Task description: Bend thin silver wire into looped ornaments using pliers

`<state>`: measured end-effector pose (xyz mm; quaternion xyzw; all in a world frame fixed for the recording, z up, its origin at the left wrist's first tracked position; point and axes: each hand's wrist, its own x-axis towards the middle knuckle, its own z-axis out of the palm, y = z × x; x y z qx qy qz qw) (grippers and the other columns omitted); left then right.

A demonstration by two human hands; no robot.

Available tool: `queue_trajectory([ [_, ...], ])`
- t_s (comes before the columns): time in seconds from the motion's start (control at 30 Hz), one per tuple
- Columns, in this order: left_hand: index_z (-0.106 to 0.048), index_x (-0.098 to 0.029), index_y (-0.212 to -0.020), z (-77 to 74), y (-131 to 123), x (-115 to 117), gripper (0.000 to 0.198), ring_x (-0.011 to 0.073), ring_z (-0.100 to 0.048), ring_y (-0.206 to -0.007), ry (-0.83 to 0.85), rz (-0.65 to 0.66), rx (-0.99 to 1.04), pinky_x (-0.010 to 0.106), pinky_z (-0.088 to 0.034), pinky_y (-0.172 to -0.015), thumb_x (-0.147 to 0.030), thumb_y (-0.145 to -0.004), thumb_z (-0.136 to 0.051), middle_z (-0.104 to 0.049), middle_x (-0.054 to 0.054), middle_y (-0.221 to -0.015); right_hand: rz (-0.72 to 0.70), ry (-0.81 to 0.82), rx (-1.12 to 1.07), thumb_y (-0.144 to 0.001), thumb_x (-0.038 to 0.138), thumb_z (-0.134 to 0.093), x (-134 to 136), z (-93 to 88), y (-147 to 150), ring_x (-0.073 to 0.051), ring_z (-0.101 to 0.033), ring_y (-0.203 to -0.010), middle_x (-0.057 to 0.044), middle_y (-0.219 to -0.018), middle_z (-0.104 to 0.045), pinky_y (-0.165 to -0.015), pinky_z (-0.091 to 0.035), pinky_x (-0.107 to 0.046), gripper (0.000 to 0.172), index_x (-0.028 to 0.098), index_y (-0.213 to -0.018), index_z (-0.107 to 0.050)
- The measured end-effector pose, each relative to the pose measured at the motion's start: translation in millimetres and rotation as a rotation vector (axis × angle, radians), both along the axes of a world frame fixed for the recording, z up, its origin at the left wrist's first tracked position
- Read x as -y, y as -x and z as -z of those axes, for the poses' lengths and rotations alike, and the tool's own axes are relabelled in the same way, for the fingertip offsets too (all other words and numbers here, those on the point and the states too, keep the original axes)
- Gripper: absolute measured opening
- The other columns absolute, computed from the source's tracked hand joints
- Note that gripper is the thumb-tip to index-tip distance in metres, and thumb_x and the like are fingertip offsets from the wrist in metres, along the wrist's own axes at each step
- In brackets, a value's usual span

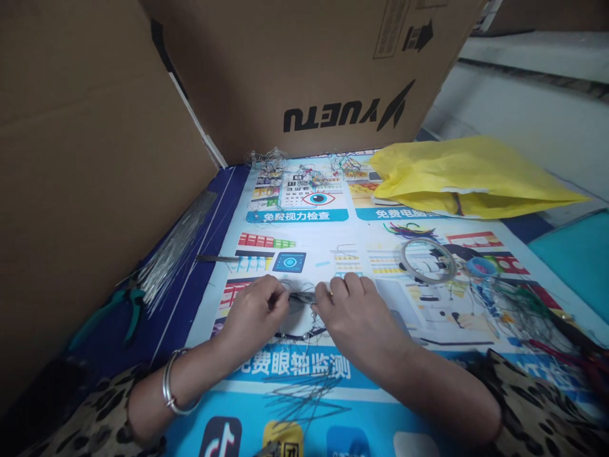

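Observation:
My left hand (254, 312) and my right hand (354, 317) meet over a printed poster (333, 241) that covers the table. Both hands pinch a thin bundle of grey wires (302, 296) stretched between their fingertips. A dark wire loop with small beads (304, 330) hangs beneath the hands. A silver bangle (170, 387) circles my left wrist. Several loose thin wires (304, 393) lie fanned on the poster just in front of my arms.
Cardboard walls (95, 158) close off the left and back. Teal-handled pliers (126, 308) and a bundle of silver rods (174, 251) lie at the left. A roll of clear tape (427, 260), a yellow plastic bag (471, 178) and tangled coloured wires (523, 311) sit to the right.

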<state>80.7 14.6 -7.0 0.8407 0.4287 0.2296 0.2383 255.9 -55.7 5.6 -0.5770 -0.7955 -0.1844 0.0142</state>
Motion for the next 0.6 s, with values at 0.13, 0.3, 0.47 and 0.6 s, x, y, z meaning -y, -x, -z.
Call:
queue_trajectory([
  [0.13,-0.046,-0.017,-0.063,0.7,0.0,-0.1,0.017,0.0121,-0.046,-0.058,0.003,-0.025,-0.005,0.024,-0.034,-0.054,-0.017,-0.08,-0.047,-0.05,-0.001,-0.06,0.03,-0.022,0.031,-0.08,0.015,-0.047,3.6,-1.3,6.3,-0.023,-0.049,-0.067,-0.01,-0.074,-0.055,-0.057,-0.028,-0.036,0.024,0.009,-0.1,-0.06],
  [0.3,-0.048,-0.017,-0.063,0.0,-0.1,0.2,0.016,0.0121,-0.047,-0.059,-0.011,-0.036,0.002,0.024,-0.035,-0.054,-0.017,-0.079,-0.047,-0.051,-0.001,-0.06,0.045,-0.012,0.045,-0.078,0.011,-0.044,4.7,-2.2,10.6,-0.024,-0.05,-0.066,-0.011,-0.074,-0.055,-0.056,-0.03,-0.037,0.028,0.007,-0.1,-0.06],
  [0.47,-0.047,-0.017,-0.061,-1.4,-0.9,0.1,0.017,0.0116,-0.047,-0.057,-0.004,-0.053,-0.005,0.023,-0.034,-0.054,-0.018,-0.078,-0.047,-0.051,-0.001,-0.059,0.06,-0.02,0.074,-0.079,0.01,-0.041,7.4,-0.9,13.7,-0.024,-0.05,-0.064,-0.011,-0.073,-0.055,-0.055,-0.031,-0.037,0.03,0.005,-0.101,-0.06],
  [0.6,-0.047,-0.017,-0.061,-0.8,-0.9,-1.2,0.016,0.0118,-0.047,-0.058,-0.001,-0.048,-0.01,0.024,-0.034,-0.054,-0.017,-0.077,-0.046,-0.051,-0.001,-0.059,0.048,-0.021,0.078,-0.078,0.009,-0.041,8.6,-0.2,14.9,-0.023,-0.05,-0.063,-0.011,-0.072,-0.054,-0.053,-0.032,-0.036,0.03,0.004,-0.101,-0.059],
])
